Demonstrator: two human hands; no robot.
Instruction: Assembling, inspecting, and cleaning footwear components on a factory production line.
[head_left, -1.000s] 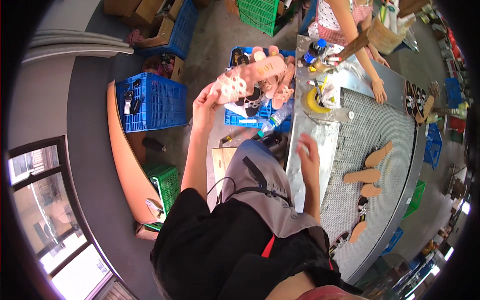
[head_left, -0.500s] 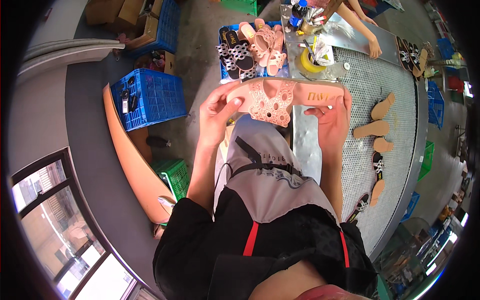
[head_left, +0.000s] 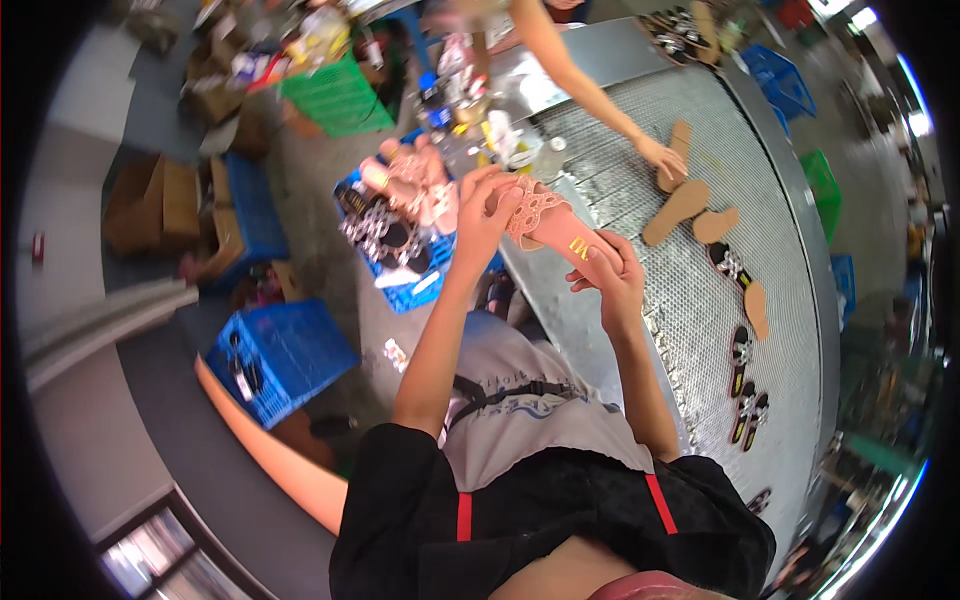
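Observation:
I hold a pink sandal (head_left: pixel 545 222) with a lace-cut upper in both hands above the edge of a metal mesh belt (head_left: pixel 790 330). My left hand (head_left: pixel 487 210) grips its upper end. My right hand (head_left: pixel 610 275) grips its lower end, fingers over the insole. Several tan soles (head_left: pixel 690 205) and dark strapped sandals (head_left: pixel 745 410) lie on the belt to the right.
A blue crate (head_left: pixel 400 235) heaped with pink and black sandals stands below my hands. Another blue crate (head_left: pixel 285 360) sits at the left, a green crate (head_left: pixel 340 95) and cardboard boxes (head_left: pixel 160 205) beyond. Another person's arm (head_left: pixel 590 90) reaches onto the belt at the top.
The view has swung, so the sandal now sits higher and to the right. Both hands still hold it, and it has turned from level to slanting down toward my right hand.

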